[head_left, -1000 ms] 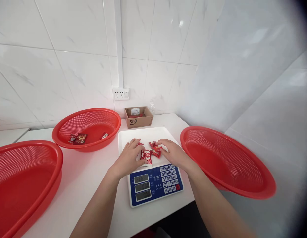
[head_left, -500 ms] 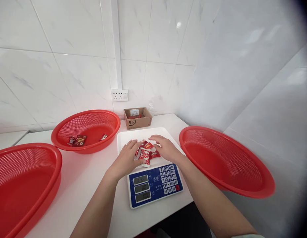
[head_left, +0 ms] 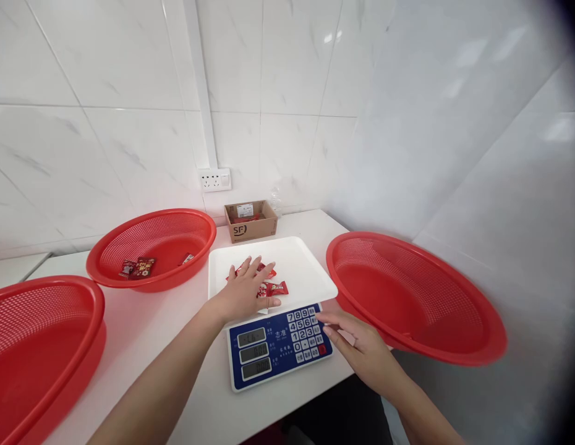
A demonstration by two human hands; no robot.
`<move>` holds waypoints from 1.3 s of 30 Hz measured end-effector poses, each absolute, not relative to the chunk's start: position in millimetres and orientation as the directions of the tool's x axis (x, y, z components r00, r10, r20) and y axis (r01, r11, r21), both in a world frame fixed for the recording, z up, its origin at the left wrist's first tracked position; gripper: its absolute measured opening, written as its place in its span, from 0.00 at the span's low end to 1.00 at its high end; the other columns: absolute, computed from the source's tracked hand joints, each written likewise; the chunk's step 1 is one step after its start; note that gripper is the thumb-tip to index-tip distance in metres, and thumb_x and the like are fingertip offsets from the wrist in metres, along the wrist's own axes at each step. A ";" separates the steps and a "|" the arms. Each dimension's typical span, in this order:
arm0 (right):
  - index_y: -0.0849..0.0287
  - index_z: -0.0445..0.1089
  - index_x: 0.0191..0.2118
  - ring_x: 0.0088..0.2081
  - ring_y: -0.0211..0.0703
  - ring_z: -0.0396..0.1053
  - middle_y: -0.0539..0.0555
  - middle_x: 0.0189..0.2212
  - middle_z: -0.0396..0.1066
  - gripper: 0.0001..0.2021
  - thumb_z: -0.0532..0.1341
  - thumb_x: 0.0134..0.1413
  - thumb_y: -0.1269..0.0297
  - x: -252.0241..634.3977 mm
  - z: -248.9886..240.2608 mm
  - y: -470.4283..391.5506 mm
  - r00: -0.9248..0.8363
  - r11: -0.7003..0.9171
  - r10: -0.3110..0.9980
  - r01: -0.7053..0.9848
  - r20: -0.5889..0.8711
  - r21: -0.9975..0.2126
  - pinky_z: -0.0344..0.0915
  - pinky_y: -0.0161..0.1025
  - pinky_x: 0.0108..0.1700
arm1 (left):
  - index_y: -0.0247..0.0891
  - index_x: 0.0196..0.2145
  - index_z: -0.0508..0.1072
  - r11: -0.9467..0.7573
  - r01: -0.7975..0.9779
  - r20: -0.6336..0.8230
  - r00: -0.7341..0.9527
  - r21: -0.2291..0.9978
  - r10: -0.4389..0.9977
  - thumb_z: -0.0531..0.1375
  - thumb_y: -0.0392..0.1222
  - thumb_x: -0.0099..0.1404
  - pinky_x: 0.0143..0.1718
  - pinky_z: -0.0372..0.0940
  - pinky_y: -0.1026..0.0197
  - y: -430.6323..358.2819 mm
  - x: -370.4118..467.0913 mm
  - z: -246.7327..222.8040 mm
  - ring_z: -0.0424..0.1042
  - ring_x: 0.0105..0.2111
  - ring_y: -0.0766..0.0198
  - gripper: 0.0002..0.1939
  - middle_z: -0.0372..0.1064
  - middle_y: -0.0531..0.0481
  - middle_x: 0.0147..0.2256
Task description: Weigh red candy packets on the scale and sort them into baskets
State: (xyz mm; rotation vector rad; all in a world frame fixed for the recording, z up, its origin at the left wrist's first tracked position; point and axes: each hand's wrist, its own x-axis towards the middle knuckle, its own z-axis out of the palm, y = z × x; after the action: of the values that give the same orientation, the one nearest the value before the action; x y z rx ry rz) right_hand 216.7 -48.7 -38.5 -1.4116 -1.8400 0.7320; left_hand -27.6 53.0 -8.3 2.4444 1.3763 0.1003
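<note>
Several small red snack packets lie on the white pan of an electronic scale. Fingers spread, my left hand rests over the packets and partly hides them; whether it presses on them I cannot tell. Beside the keypad at the right of the scale's blue panel is my right hand, its fingers apart and nothing in them. The three displays sit at the panel's left, their figures hard to read.
A red basket stands right of the scale. Another red basket, holding a few packets, is at back left, and a third basket is at near left. Behind the scale is a small cardboard box with red items inside.
My right hand has moved from the packets toward me and right, to the keypad's edge. The left hand has spread flatter over the packets. The view has shifted slightly.
</note>
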 end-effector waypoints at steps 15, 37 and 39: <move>0.52 0.72 0.43 0.44 0.48 0.71 0.55 0.41 0.75 0.12 0.54 0.57 0.58 228.5 -47.4 -56.5 -0.138 0.204 0.978 0.500 0.155 -0.842 0.69 0.45 0.46 | 0.46 0.58 0.59 -0.554 0.811 0.019 0.561 0.187 0.827 0.43 0.63 0.64 0.57 0.42 0.35 91.1 8.3 -17.2 0.45 0.62 0.44 0.31 0.50 0.42 0.62; 0.52 0.73 0.43 0.46 0.50 0.71 0.56 0.43 0.75 0.14 0.55 0.56 0.55 241.2 -60.5 -60.8 -0.127 0.162 0.985 0.463 0.116 -0.872 0.68 0.47 0.49 | 0.44 0.64 0.45 -0.611 0.777 -0.014 0.620 0.153 0.784 0.46 0.65 0.61 0.61 0.32 0.41 84.4 8.8 -13.0 0.35 0.65 0.48 0.39 0.35 0.41 0.66; 0.52 0.73 0.43 0.46 0.50 0.71 0.56 0.43 0.75 0.14 0.55 0.56 0.55 242.4 -61.4 -62.1 -0.127 0.156 0.986 0.473 0.108 -0.867 0.68 0.47 0.49 | 0.44 0.65 0.42 -0.604 0.778 -0.020 0.616 0.175 0.788 0.47 0.67 0.59 0.61 0.31 0.40 83.8 -1.2 -11.5 0.31 0.65 0.48 0.43 0.31 0.42 0.66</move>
State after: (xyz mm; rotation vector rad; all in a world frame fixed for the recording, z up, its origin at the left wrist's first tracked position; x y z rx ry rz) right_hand 242.4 -62.1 -61.4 -1.4083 -1.7072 0.8946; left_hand -1.2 83.8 -11.5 2.6720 1.3053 0.0880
